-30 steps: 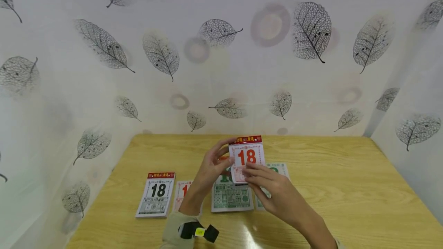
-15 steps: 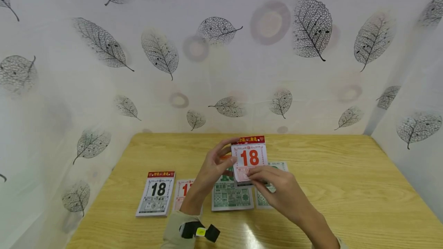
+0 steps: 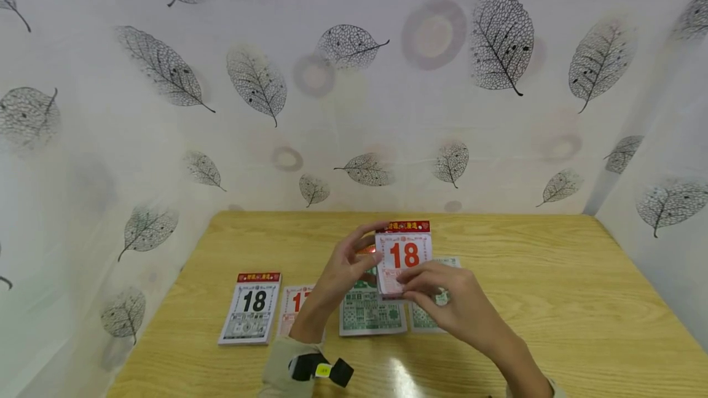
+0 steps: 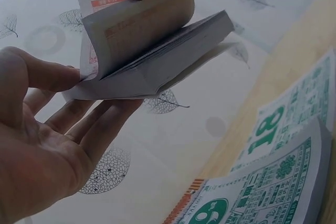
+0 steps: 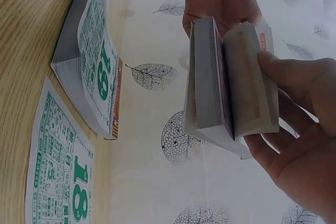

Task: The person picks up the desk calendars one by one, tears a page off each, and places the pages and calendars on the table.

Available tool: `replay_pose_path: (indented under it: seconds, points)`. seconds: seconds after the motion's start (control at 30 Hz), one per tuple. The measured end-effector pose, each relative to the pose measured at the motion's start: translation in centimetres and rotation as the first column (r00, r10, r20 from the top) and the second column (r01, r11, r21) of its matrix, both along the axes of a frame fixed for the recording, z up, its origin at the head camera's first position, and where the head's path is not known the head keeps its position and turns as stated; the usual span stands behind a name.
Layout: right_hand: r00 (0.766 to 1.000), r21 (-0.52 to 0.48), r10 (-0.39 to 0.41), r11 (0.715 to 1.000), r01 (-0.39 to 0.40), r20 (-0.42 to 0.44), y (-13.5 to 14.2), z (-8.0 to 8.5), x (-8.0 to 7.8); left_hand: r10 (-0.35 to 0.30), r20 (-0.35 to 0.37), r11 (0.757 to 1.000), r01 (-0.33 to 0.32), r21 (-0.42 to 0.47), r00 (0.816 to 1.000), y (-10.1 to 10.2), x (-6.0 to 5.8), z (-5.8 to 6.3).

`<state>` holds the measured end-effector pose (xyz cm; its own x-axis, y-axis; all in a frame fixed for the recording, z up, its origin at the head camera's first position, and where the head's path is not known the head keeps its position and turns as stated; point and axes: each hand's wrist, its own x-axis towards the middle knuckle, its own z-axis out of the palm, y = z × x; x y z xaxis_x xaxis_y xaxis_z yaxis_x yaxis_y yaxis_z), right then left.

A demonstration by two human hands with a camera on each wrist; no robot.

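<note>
A small tear-off calendar (image 3: 404, 255) with a red header and a red 18 is held up above the table. My left hand (image 3: 344, 270) grips its left edge, thumb on the front and fingers behind. With thumb and fingers, my right hand (image 3: 450, 296) pinches the lower part of the front sheet. That sheet (image 4: 144, 27) curls away from the thick page block in the left wrist view. The right wrist view shows a gap between the lifted sheet (image 5: 247, 82) and the block (image 5: 207, 72). How many sheets are pinched is unclear.
Below the hands lies a larger green-printed calendar (image 3: 372, 319), partly covered. To its right is a loose sheet (image 5: 60, 166) with a green 18. A calendar (image 3: 251, 312) with a black 18 lies left, beside a red-printed sheet (image 3: 290, 309). A leaf-patterned curtain (image 3: 354, 103) backs the table.
Both hands have shifted slightly right with the calendar. The right hand's fingers, lying on the front sheet earlier, now pinch it near the bottom and bend it away from the block.
</note>
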<state>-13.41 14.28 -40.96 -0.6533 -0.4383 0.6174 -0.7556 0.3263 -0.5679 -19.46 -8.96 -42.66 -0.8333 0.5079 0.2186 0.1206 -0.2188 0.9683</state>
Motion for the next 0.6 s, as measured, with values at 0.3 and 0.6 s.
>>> replay_pose_path:
  seconds: [0.3,0.6]
  points:
    - [0.997,-0.059,-0.036,0.997,0.041,0.071,0.23,0.39,0.01,-0.03,-0.042,1.0,0.029,-0.012,0.999,0.16,-0.03,0.05]
    - [0.977,-0.109,-0.213,0.971,0.215,0.028,0.18,0.39,-0.3,-0.066,-0.061,0.998,0.066,-0.006,0.996,0.33,-0.05,0.19]
